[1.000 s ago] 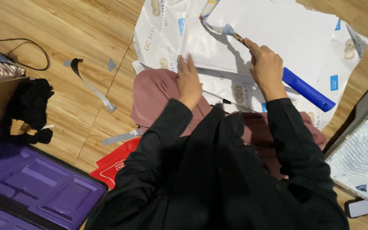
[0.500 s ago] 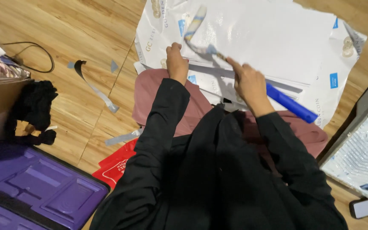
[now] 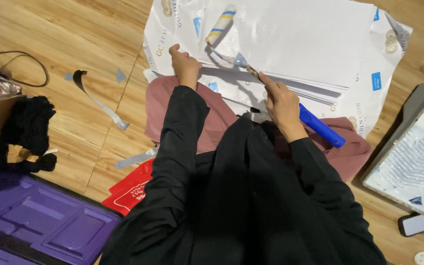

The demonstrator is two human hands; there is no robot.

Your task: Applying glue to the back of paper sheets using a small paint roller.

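From my feed I look down on a person in black sleeves sitting on a wood floor (image 3: 74, 29), a pink cloth (image 3: 212, 118) over the lap. The right hand (image 3: 283, 105) is clamped round a paint roller's handle (image 3: 320, 126), blue grip poking out behind the palm, metal shank running forward to the roller (image 3: 220, 23), which rests on the white sheets (image 3: 310, 39). I judge the long reach of the shank is why the hand sits so far back: the sleeve can work the middle of the paper while the wrist stays off it. The left hand (image 3: 185, 64) is curled shut, knuckles pressed on the near left edge of the stack, which looks like a way of pinning the sheets so they do not slide; whether it pinches anything I cannot tell. The sheets lie overlapped, covering the floor under the roller. To the right sits a grey paint tray (image 3: 408, 167), tilted in view, its ribbed bed showing a pale whitish film; I cannot tell how much liquid is in it. At lower left lies a purple moulded case (image 3: 50, 230), open, its recesses bare as far as I can see. A red bag (image 3: 128, 189) lies beside it, black fabric (image 3: 28, 125) further left, and tape strips (image 3: 99, 100) scattered nearby.
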